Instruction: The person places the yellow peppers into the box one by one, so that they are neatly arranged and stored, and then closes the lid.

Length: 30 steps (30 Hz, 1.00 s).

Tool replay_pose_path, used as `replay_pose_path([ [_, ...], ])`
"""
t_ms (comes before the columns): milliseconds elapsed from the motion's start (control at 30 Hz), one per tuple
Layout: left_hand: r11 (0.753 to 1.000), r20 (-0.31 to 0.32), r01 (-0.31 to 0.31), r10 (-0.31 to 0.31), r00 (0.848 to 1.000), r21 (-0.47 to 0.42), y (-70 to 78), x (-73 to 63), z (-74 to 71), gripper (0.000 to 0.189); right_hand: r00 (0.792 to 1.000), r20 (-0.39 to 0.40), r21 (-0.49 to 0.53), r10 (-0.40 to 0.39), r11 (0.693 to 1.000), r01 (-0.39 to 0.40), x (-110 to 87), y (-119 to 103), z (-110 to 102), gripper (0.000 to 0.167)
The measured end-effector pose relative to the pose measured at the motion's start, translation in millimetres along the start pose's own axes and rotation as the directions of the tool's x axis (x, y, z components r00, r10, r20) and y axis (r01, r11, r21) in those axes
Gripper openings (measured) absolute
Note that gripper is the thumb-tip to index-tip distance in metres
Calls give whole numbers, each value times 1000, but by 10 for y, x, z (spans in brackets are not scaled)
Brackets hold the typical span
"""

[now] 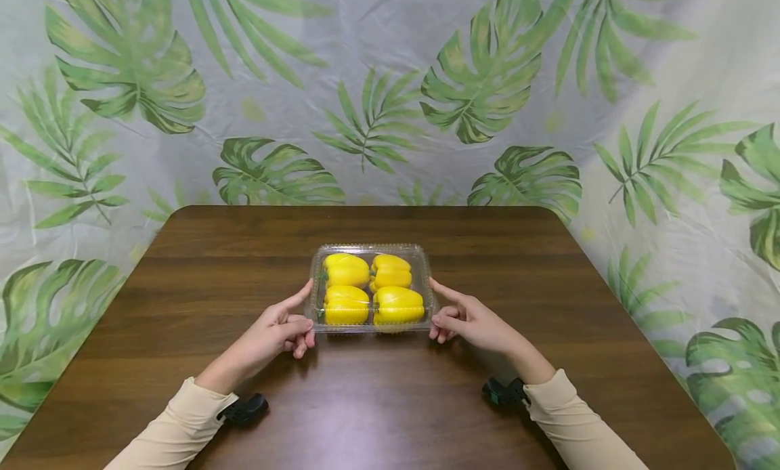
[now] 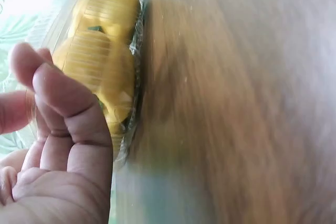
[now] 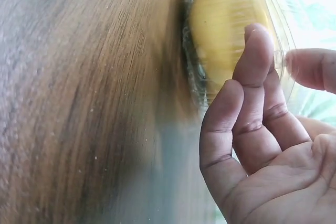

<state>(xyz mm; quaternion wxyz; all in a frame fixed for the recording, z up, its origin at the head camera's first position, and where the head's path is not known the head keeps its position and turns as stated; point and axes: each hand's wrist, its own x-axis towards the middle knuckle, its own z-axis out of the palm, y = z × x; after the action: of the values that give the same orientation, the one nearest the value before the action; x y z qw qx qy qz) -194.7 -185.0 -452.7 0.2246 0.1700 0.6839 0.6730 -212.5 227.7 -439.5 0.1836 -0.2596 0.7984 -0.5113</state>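
On the dark wooden desk [image 1: 183, 287], a clear plastic clamshell box of four yellow peppers [image 1: 370, 288] is flanked by the left hand [image 1: 277, 331] and right hand [image 1: 472, 319], fingers loosely curled against its sides without a firm grip; closing on both sides would be needed next.

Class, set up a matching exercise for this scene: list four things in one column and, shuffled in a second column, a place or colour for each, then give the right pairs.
Things:
1. clear plastic clamshell box
2. four yellow bell peppers
3. left hand
4. dark brown wooden table

Descriptions:
A. at the box's left side
B. packed inside the box
C. bears everything else
D. sits mid-table between both hands

Pairs: 1-D, 2-B, 3-A, 4-C
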Motion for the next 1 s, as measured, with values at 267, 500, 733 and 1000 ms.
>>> replay_pose_path([
  [267, 1000, -50, 9, -10, 999, -16, -9, 10, 37, 81, 1000, 21, 39, -13, 999, 12, 12, 8, 5, 78],
  [500, 1000, -83, 30, -30, 996, -3, -6, 13, 55, 81, 1000, 17, 46, -23, 999, 22, 19, 24, 4, 78],
  [733, 998, -98, 59, -60, 993, -10, 14, 15, 68, 82, 1000, 3, 26, -20, 999, 20, 31, 25, 8, 76],
  [1000, 997, -116, 80, -79, 990, -4, 5, 12, 70, 81, 1000, -27, 13, 14, 1000, -13, 49, 19, 9, 75],
])
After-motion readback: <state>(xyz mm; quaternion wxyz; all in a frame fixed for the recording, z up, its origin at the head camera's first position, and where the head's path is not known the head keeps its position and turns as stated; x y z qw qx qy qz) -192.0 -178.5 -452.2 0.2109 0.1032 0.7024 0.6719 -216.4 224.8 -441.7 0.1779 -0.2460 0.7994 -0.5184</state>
